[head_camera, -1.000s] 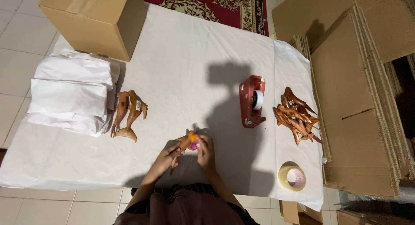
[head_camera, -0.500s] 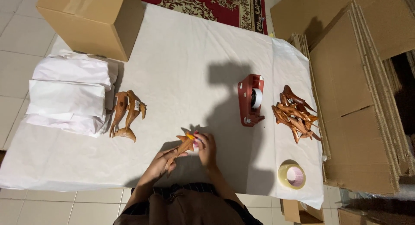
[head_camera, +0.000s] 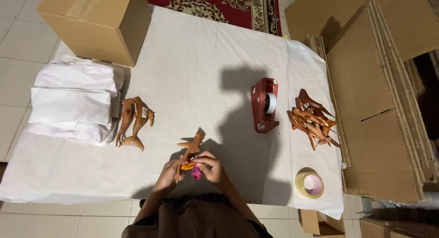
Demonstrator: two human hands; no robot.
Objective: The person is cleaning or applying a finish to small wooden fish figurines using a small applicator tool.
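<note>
white paper sheet (head_camera: 192, 73) underlies both hands: left hand (head_camera: 171, 171) closed around a wooden carved figure (head_camera: 191, 149), right hand (head_camera: 210, 167) pinching a small pink-and-orange object (head_camera: 192, 169) against it.

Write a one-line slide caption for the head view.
Both hands, left hand and right hand, hold a wooden dolphin carving over a white-papered table.
</note>
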